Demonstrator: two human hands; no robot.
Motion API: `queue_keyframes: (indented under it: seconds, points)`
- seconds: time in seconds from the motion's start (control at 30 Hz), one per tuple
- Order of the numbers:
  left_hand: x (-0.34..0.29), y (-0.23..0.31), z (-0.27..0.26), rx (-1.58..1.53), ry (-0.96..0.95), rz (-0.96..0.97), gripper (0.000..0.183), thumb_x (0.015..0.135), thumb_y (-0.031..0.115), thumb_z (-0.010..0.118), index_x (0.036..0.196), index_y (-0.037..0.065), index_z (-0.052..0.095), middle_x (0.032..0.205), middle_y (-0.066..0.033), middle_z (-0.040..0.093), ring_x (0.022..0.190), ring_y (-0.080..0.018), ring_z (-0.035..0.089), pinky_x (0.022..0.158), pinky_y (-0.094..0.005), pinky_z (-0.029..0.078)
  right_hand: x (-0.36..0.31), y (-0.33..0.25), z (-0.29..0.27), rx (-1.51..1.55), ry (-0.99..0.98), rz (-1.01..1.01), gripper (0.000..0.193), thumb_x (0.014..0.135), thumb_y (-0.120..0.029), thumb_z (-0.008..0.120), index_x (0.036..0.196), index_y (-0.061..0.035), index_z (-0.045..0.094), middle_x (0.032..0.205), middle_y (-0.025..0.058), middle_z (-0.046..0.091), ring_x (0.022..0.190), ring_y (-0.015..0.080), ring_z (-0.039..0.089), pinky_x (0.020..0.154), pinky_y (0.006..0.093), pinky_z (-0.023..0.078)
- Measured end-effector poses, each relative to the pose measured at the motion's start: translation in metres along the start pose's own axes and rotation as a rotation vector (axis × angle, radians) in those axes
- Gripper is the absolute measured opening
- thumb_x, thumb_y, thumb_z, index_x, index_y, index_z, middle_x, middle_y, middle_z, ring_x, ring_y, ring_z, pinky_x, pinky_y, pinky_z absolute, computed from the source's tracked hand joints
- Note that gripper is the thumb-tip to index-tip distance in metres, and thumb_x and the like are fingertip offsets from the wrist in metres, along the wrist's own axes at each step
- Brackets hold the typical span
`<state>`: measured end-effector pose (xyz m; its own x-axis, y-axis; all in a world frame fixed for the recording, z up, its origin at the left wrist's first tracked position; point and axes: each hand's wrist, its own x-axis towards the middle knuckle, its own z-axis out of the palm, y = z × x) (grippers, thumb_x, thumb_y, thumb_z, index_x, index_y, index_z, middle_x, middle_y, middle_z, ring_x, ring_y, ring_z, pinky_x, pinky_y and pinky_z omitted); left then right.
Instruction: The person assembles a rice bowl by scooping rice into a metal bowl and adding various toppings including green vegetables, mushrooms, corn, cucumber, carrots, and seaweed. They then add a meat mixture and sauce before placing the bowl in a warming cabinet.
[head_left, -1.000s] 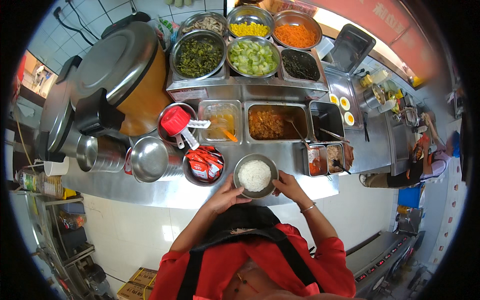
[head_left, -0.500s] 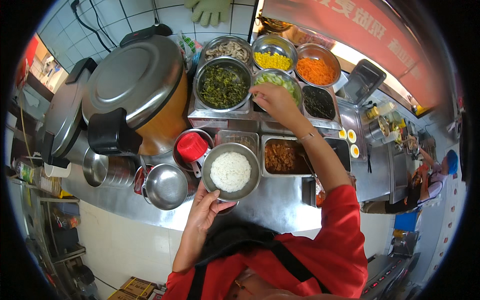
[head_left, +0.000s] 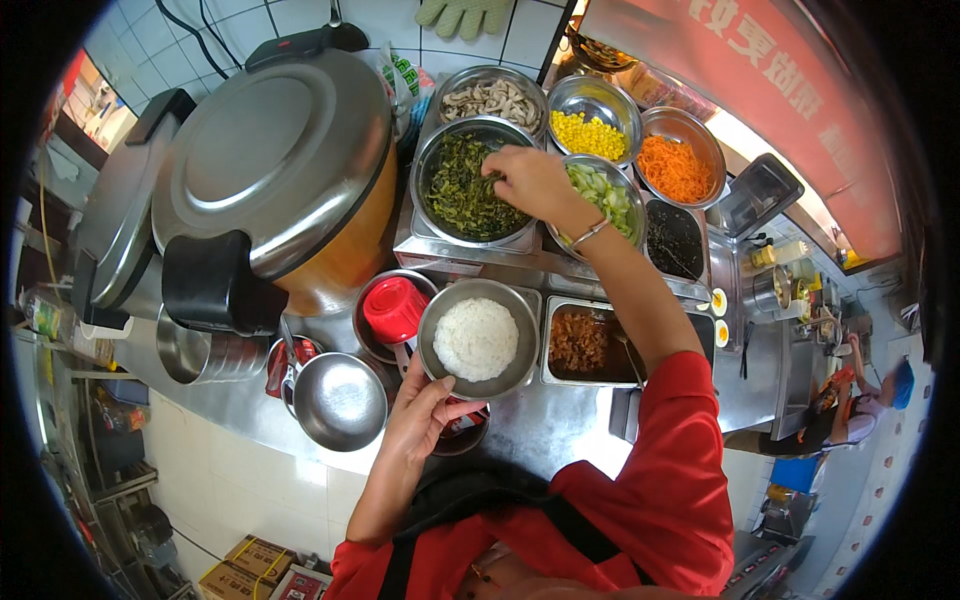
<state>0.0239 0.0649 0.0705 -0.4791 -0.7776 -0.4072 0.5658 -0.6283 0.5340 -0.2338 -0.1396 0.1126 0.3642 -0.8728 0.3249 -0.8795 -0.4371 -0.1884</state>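
Observation:
My left hand (head_left: 425,412) grips the rim of a steel bowl (head_left: 428,335) from the near side, thumb on top. A rounded mound of white rice (head_left: 475,340) sits in that bowl. Over the bowl of chopped dark greens (head_left: 465,195), my right hand (head_left: 530,182) reaches down with its fingers pinched together at the greens. Around it stand bowls of sliced mushrooms (head_left: 495,102), corn kernels (head_left: 588,135), shredded carrot (head_left: 675,168) and sliced pale-green vegetable (head_left: 600,195). Dark shreds fill a square container (head_left: 675,240) beside them.
A large rice cooker (head_left: 270,170) stands at the left. Nearer lie a red scoop (head_left: 393,308), an empty steel pan (head_left: 340,402) and a tray of brown chopped stew (head_left: 580,345) with a spoon. Halved eggs (head_left: 720,300) sit at the right. Another person (head_left: 850,400) works far right.
My right hand has gone from the rim between the greens and the pale-green slices into the greens bowl. My left hand still holds the rice bowl. The whole view has shifted slightly.

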Motion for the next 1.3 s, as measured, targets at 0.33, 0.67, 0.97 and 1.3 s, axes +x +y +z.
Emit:
queue_keyframes:
  seconds: [0.33, 0.67, 0.97, 1.3]
  points:
    - [0.011, 0.002, 0.002, -0.013, -0.001, 0.029, 0.063, 0.088, -0.004, 0.043, 0.144, 0.015, 0.022, 0.137, -0.0125, 0.039, 0.116, -0.0309, 0.053, 0.083, -0.0461, 0.057, 0.003, 0.020, -0.005, 0.365, 0.026, 0.282, 0.028, 0.081, -0.014, 0.064, 0.104, 0.0010, 0.065, 0.071, 0.0069, 0.066, 0.062, 0.0100, 0.063, 0.054, 0.0249, 0.049]
    - [0.019, 0.009, 0.006, -0.018, 0.011, 0.101, 0.066, 0.088, -0.003, 0.045, 0.145, 0.016, 0.019, 0.138, -0.0111, 0.037, 0.118, -0.0292, 0.051, 0.084, -0.0472, 0.056, -0.016, -0.027, -0.060, 0.810, -0.350, 0.348, 0.021, 0.083, -0.015, 0.062, 0.097, 0.0011, 0.064, 0.077, 0.0096, 0.065, 0.058, 0.0132, 0.062, 0.049, 0.0242, 0.047]
    - [0.017, 0.002, 0.017, 0.015, -0.003, 0.109, 0.062, 0.087, 0.000, 0.051, 0.143, 0.014, 0.026, 0.134, -0.0125, 0.044, 0.116, -0.0303, 0.053, 0.082, -0.0467, 0.057, -0.065, -0.104, -0.030, -0.161, -0.121, -0.223, 0.017, 0.073, -0.015, 0.067, 0.087, -0.0065, 0.066, 0.078, 0.0077, 0.061, 0.066, 0.0263, 0.064, 0.056, 0.0368, 0.051]
    - [0.013, 0.005, 0.019, 0.026, -0.037, 0.107, 0.067, 0.087, -0.004, 0.048, 0.145, 0.015, 0.019, 0.137, -0.0125, 0.040, 0.118, -0.0288, 0.051, 0.083, -0.0441, 0.057, -0.072, -0.102, -0.052, 0.105, -0.171, -0.198, 0.018, 0.074, -0.020, 0.069, 0.087, -0.0097, 0.066, 0.079, 0.0040, 0.060, 0.071, 0.0243, 0.063, 0.058, 0.0353, 0.050]
